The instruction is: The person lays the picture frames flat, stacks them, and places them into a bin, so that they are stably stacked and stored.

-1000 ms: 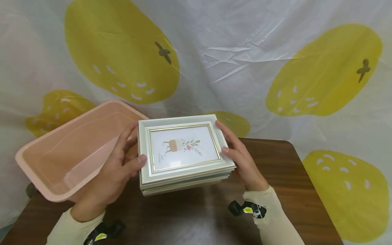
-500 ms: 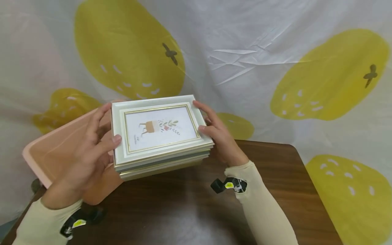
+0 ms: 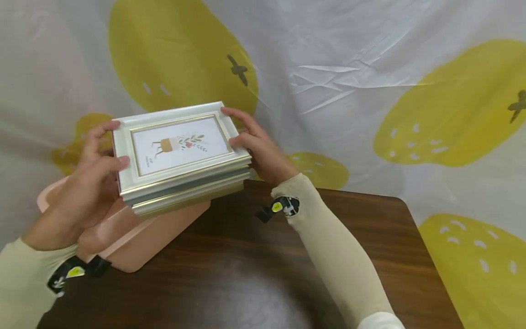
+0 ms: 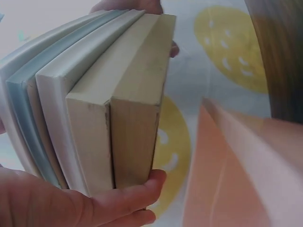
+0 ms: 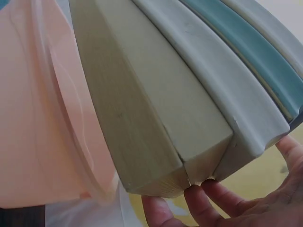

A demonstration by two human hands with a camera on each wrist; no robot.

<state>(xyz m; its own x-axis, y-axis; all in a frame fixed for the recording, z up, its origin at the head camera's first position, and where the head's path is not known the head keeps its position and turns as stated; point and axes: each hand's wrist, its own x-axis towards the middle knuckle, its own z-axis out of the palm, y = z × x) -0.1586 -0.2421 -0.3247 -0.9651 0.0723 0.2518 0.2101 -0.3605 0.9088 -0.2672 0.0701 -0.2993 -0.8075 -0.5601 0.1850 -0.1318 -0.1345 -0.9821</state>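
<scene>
While both hands carry it clear of the table, the stack of picture frames (image 3: pixel 181 157) hangs above the near right part of the pink plastic tub (image 3: pixel 135 237), not touching the wood. The left hand (image 3: pixel 88 183) grips the stack's left end, thumb laid on the top frame's border and fingers curled under the lowest frame; the left wrist view shows those fingers (image 4: pixel 128 198) wrapped beneath the stack's edge. The right hand (image 3: pixel 256 148) grips the right end the same way, thumb on the top rim and fingers (image 5: pixel 208 201) hooked under the bottom.

The top frame (image 3: pixel 174 144) is white with a thin gold inner line, and behind its glazing sits a small print of a tan pot with green sprigs and a red spot. Below it the frame edges show in layers: pale white, a blue-grey one, another white, and two thicker olive-cream ones at the bottom, as seen in the stack's edge (image 4: pixel 94 109) close up. The frames lie flat on one another, roughly aligned, the whole stack tilted slightly down toward the near side.

The tub stands at the left of the dark wooden table (image 3: pixel 287 256), its far part hidden behind the stack. A white cloth backdrop (image 3: pixel 328 68) printed with big yellow fruit shapes hangs at the far side. Cream sleeves (image 3: pixel 333 246) cover both forearms, with a black strap at each wrist.
</scene>
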